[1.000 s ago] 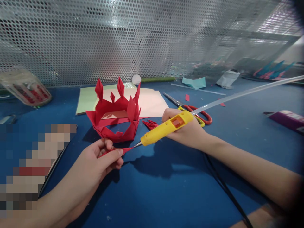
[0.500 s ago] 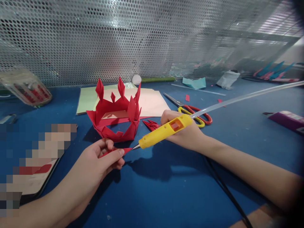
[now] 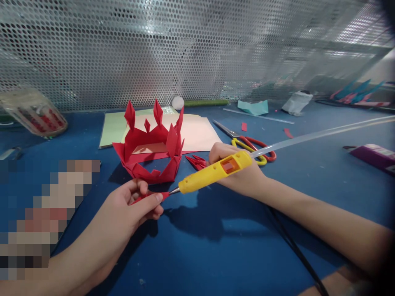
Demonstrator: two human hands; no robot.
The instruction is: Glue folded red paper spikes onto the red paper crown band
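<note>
Pinched between the thumb and fingers of my left hand (image 3: 135,205) is a small folded red paper piece (image 3: 166,196), its tip pointing right. My right hand (image 3: 237,176) is closed around a yellow glue gun (image 3: 200,176), whose metal nozzle meets the tip of that piece. A long clear glue stick (image 3: 296,139) runs out of the gun's back end. Just behind my left hand stands a red folded-paper crown (image 3: 154,176) with several pointed tips. Several loose red folded points (image 3: 196,163) lie beside my right hand, which partly hides them.
Scissors (image 3: 247,144) with red and yellow handles lie behind my right hand. Paper sheets (image 3: 200,131) are under and behind the crown. A jar (image 3: 37,113) stands at the left, a blurred-out phone-like object (image 3: 46,205) nearer. A purple object (image 3: 373,156) lies far right; a black cord (image 3: 296,250) trails forward.
The glue gun has shifted very slightly left, its nozzle still at the tip of the red paper piece. My left hand has hardly moved.
</note>
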